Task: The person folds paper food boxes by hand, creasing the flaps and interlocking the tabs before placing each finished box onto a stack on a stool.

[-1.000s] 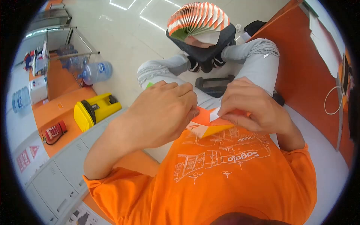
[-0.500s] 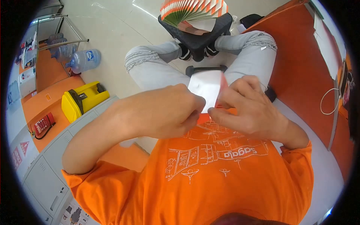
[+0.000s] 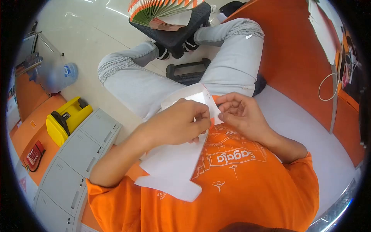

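A partly folded white cardboard box (image 3: 172, 158) lies over my lap and the front of my orange shirt. Its inside is plain white, and bits of orange show at the edges. One end has raised walls, while a wide flap spreads toward my chest. My left hand (image 3: 179, 121) reaches across the box with curled fingers, pinching its edge near the raised end. At the corner of that same end, my right hand (image 3: 241, 116) holds a small side flap between thumb and fingers.
A fanned stack of orange, white and green flat cartons (image 3: 164, 15) rests on a black stool (image 3: 170, 36) beyond my knees. Grey lockers (image 3: 79, 150) and a yellow bin (image 3: 67, 120) stand at left. An orange panel (image 3: 288, 50) borders the right.
The box has turned and opened out, with its long white flap now showing toward my chest. Both hands have shifted along its end. The whole view has swung.
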A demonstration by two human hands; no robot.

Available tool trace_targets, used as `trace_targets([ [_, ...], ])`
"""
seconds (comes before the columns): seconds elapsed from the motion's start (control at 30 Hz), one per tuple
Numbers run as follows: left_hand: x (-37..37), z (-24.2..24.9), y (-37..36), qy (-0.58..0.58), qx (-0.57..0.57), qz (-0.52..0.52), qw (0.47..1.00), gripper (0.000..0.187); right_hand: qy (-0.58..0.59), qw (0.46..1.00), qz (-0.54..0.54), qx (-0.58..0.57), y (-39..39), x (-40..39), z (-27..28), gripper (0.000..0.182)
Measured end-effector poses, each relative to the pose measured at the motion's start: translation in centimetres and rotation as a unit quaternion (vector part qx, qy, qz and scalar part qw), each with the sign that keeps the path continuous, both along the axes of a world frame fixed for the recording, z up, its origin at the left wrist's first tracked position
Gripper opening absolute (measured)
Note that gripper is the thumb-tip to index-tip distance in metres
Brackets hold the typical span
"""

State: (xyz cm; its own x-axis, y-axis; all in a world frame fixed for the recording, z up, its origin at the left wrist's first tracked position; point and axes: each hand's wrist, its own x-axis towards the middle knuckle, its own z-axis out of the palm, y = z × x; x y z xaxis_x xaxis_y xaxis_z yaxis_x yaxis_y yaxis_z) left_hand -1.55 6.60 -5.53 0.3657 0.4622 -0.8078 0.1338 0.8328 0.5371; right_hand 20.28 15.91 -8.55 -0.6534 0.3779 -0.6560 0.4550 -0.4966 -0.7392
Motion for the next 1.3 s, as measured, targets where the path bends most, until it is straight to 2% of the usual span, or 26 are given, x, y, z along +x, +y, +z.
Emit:
trace_targets([
  [0.03, 0.1, -1.0, -0.9, 0.008, 0.092, 0.029, 0.995, 0.018, -0.022, 0.999, 0.018, -0.039, -0.2, 0.1, -0.4, 0.020],
  [0.2, 1.3, -3.7, -2.6, 0.023, 0.108, 0.056, 0.992, 0.016, -0.111, 0.985, 0.044, -0.126, -0.8, -0.8, -2.9, 0.016],
  [0.27, 1.9, -3.6, -2.9, 0.037, 0.105, 0.068, 0.991, 0.016, -0.073, 0.982, 0.120, -0.127, -0.7, -1.1, -3.5, 0.017],
  [0.3, 2.1, -3.3, -3.1, 0.062, 0.111, 0.065, 0.990, 0.016, -0.072, 0.981, 0.122, -0.130, -0.6, -1.5, -3.8, 0.017],
  [0.37, 2.4, -3.1, -3.7, 0.085, 0.117, 0.056, 0.988, 0.016, -0.121, 0.970, 0.165, -0.130, -0.5, -2.4, -4.3, 0.019],
  [0.47, 2.9, -3.4, -4.9, 0.119, 0.150, 0.102, 0.976, 0.016, -0.068, 0.972, 0.160, -0.158, -0.9, -2.2, -5.4, 0.020],
  [0.53, 2.8, -3.0, -5.5, 0.115, 0.080, 0.186, 0.972, 0.017, -0.067, 0.971, 0.133, -0.185, -1.0, -2.1, -5.1, 0.021],
  [0.7, 2.8, -3.2, -7.3, 0.068, 0.081, 0.234, 0.967, 0.017, -0.045, 0.963, 0.064, -0.259, -1.2, -1.5, -4.2, 0.022],
  [0.8, 3.7, -3.9, -8.5, 0.020, 0.079, 0.259, 0.962, 0.012, -0.027, 0.959, 0.095, -0.265, -1.2, -1.0, -4.0, 0.020],
  [0.87, 4.7, -4.3, -8.9, 0.049, 0.150, 0.246, 0.956, 0.013, -0.041, 0.957, 0.207, -0.198, -0.8, -0.6, -4.3, 0.017],
  [1.0, 4.9, -4.4, -9.1, 0.053, 0.190, 0.199, 0.960, 0.022, -0.052, 0.960, 0.166, -0.220, -2.2, 0.3, -4.0, 0.015],
  [1.07, 5.7, -4.4, -9.7, 0.088, 0.200, 0.264, 0.939, 0.027, 0.006, 0.972, 0.087, -0.216, -3.1, 0.6, -4.1, 0.014],
  [1.17, 6.0, -3.9, -9.6, 0.114, 0.211, 0.300, 0.923, 0.032, 0.019, 0.971, 0.040, -0.236, -3.8, 1.0, -4.1, 0.013],
  [1.3, 6.0, -3.9, -9.8, 0.111, 0.225, 0.306, 0.918, 0.037, 0.063, 0.968, 0.029, -0.239, -4.0, 1.2, -4.2, 0.013],
])
